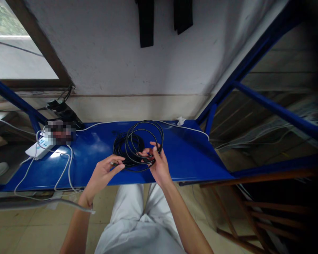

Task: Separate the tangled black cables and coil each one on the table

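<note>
Fingers of left hand (104,172) and right hand (158,165) pinching black cable coil (138,140), ends hidden.

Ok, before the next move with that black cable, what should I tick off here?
1. Grip of right hand on the black cable coil: ok.
2. Pinch of left hand on the coil's near edge: ok.
3. Loops even in size: not ok, some wider.
4. Coil over the blue table, nothing hanging off: ok.
5. Coil apart from the white power strip: ok.
6. Plug at cable end sound: cannot tell.
</note>
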Demonstrator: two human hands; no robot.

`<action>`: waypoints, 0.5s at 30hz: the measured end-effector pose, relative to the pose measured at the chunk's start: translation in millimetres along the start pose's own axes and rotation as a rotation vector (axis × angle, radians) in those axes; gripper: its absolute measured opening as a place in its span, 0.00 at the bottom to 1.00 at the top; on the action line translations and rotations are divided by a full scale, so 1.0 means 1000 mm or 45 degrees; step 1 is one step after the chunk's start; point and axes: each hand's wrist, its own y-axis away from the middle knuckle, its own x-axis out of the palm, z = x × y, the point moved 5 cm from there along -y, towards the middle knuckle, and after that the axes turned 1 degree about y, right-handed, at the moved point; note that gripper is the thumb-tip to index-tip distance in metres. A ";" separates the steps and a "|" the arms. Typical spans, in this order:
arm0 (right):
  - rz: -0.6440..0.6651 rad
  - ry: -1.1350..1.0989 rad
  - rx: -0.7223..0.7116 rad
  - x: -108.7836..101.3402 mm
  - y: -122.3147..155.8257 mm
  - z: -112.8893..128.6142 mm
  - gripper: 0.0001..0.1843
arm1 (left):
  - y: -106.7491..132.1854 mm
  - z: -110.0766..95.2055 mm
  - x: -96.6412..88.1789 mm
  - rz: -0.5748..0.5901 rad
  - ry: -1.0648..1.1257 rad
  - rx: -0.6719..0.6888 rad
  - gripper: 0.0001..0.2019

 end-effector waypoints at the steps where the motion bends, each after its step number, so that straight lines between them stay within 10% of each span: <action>1: 0.030 0.053 0.005 -0.001 0.000 -0.003 0.26 | -0.002 0.004 -0.001 -0.051 0.063 -0.024 0.14; 6: 0.180 0.317 0.062 -0.011 -0.001 -0.009 0.27 | -0.017 0.015 0.004 -0.265 0.367 -0.058 0.23; 15: 0.281 0.399 0.158 -0.019 0.000 0.001 0.36 | -0.017 0.014 0.019 -0.115 0.358 -0.096 0.28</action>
